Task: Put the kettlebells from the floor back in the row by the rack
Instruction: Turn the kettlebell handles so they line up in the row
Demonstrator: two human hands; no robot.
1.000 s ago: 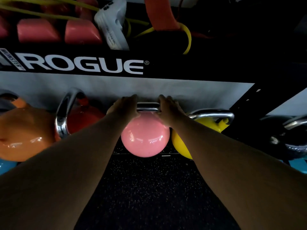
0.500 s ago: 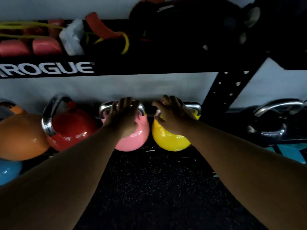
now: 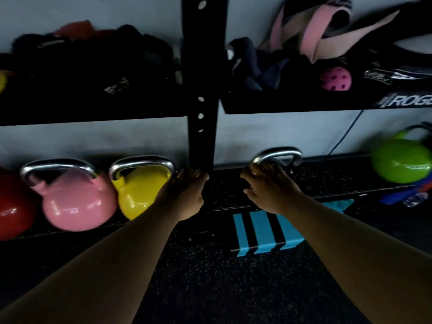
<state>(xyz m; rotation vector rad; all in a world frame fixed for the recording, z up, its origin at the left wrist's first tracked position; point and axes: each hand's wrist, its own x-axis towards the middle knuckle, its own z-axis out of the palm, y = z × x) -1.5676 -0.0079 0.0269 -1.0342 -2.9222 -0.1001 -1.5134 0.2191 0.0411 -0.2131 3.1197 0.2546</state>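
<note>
**Both hands out at the foot of the rack, between the coloured row and a dark kettlebell**

A black perforated rack upright (image 3: 203, 90) runs down the middle of the view, with dark shelves to either side loaded with black gear, a pink strap (image 3: 311, 31) and a pink perforated ball (image 3: 335, 79). Part of a white logo (image 3: 406, 101) shows on the right shelf edge. Along the wall, on a black rubber mat (image 3: 327, 181), stand a red kettlebell (image 3: 14, 206), a pink kettlebell (image 3: 77, 202) and a yellow kettlebell (image 3: 140, 190), touching or nearly touching one another, all left of the upright. Well apart to the right sits a green kettlebell (image 3: 401, 160), with a blurred blue object just below it. Blue tape stripes (image 3: 264, 232) mark the speckled floor in front of the mat.

The left hand (image 3: 187, 195) is open, fingers spread, its tips at the base of the upright and just right of the yellow kettlebell; it grasps nothing. The right hand (image 3: 271, 188) is also loose, fingers extended towards the steel handle (image 3: 277, 155) of a dark kettlebell whose body is hidden behind the hand and lost in shadow. The fingertips lie at or just under that handle; whether they touch it cannot be told, but they are not curled round it. This kettlebell stands right of the upright, on the mat by the wall.
</note>
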